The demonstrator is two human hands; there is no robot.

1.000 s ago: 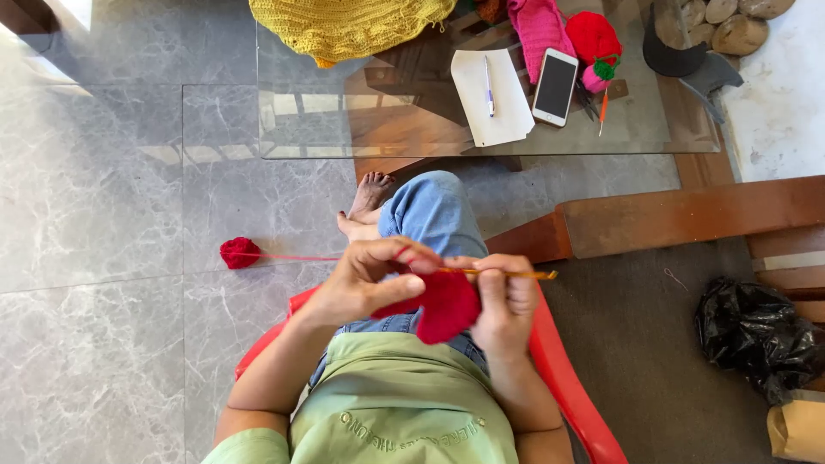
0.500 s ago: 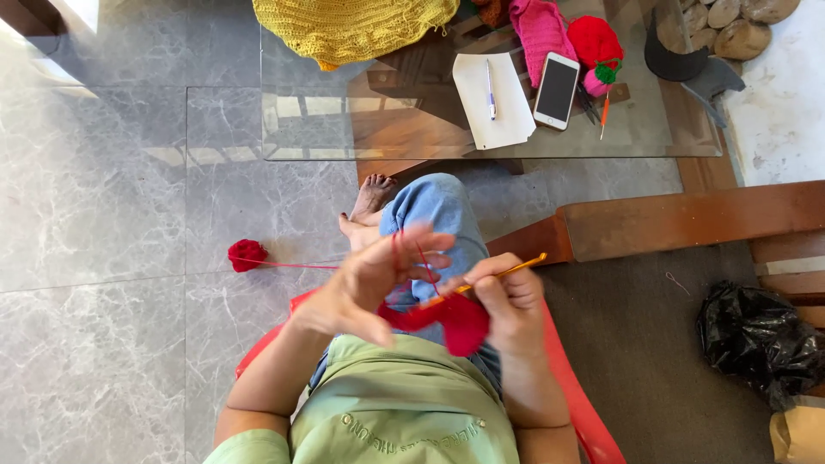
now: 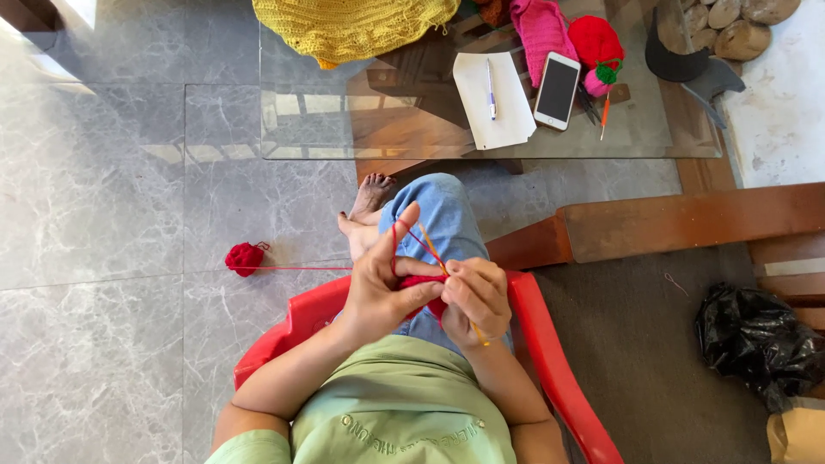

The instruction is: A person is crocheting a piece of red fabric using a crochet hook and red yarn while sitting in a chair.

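Left hand [image 3: 384, 288] grips small red crochet piece [image 3: 423, 288], yarn looped over raised finger. Right hand [image 3: 475, 299] clenches hook [image 3: 449, 279]. Piece looks early-stage; yarn ball [image 3: 245, 258] mostly unused.

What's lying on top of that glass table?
On the glass table: yellow crochet, a paper sheet with a pen, a phone, pink knit, red knit. Whatever lies beneath the crochet is hidden.

- The left hand [image 3: 382, 288] is lifting in front of the chest, index finger pointing up, thumb lying across toward the other hand.
- The right hand [image 3: 474, 299] is curling into a loose fist, fingers pinching together.
- Both forearms are angling inward, hands touching.
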